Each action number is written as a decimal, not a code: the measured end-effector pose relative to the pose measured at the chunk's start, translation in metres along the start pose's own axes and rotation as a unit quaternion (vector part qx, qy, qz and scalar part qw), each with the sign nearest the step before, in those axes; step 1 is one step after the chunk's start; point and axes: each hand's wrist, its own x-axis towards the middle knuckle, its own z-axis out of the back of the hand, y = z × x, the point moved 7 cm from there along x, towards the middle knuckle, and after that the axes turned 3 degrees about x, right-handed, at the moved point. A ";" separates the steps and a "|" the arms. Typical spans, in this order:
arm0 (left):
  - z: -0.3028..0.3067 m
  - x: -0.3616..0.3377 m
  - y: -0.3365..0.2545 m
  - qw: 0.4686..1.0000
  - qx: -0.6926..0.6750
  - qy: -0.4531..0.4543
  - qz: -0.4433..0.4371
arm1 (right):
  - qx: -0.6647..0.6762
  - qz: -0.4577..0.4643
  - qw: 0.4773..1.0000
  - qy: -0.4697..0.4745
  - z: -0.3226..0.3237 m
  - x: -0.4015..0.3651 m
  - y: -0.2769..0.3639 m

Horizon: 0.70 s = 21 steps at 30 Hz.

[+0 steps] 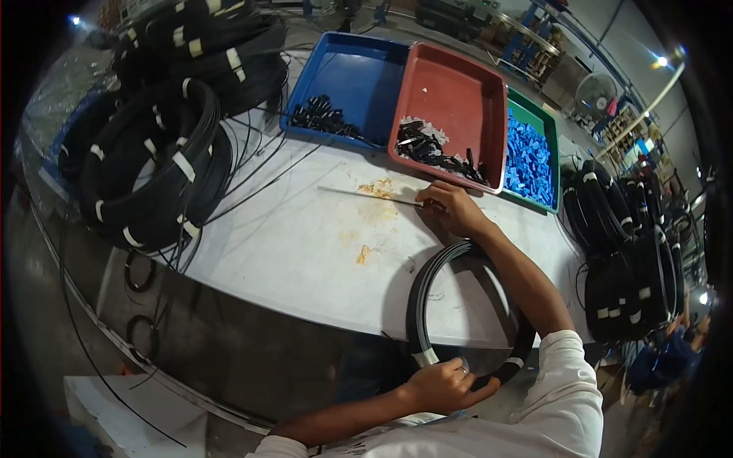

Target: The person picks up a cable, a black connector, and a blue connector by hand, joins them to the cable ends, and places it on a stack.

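Observation:
A coil of black cable point(425, 301), bound with pale tape, stands tilted at the table's front edge, close to my body. My left hand point(443, 385) is closed on the lower part of this coil, near a piece of tape. Over the table, my right hand point(454, 208) pinches a thin, straight strand point(359, 193) that points left, grey toward its far end and dark near my fingers. Whether the strand belongs to the coil is hidden. My right forearm passes over the coil's right side.
Behind my right hand stand a blue tray point(359, 61) with black parts, a red tray point(458, 91) with black and grey parts, and a green tray point(556, 183) with blue pieces. Taped black coils point(145, 175) pile up left; more coils point(626, 252) stand right. A person point(664, 355) is far right.

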 end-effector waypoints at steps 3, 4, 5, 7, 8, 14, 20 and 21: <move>0.019 -0.002 0.010 0.999 -0.027 0.006 0.026 | -0.005 -0.011 1.000 0.012 0.002 -0.010 -0.002; 0.023 -0.003 0.012 0.999 -0.025 0.011 0.023 | -0.003 -0.010 1.000 0.006 0.004 -0.012 -0.004; 0.025 -0.003 0.015 0.999 -0.037 0.022 0.021 | -0.001 -0.013 1.000 0.001 0.006 -0.013 -0.007; 0.029 -0.001 0.020 0.997 -0.053 0.044 0.023 | 0.003 -0.010 1.000 -0.001 0.011 -0.012 -0.004; 0.030 -0.001 0.023 0.998 -0.049 0.043 0.026 | 0.004 -0.028 0.999 0.017 0.013 -0.009 -0.004; 0.033 -0.001 0.035 0.989 -0.107 0.073 0.073 | 0.193 0.038 0.980 0.005 0.039 -0.005 0.008; 0.059 0.021 0.040 0.980 -0.181 0.027 0.080 | 0.218 -0.009 0.970 -0.103 0.065 -0.005 -0.024; 0.075 0.031 0.045 0.988 -0.140 0.017 0.058 | 0.217 0.003 0.966 -0.139 0.062 -0.008 -0.035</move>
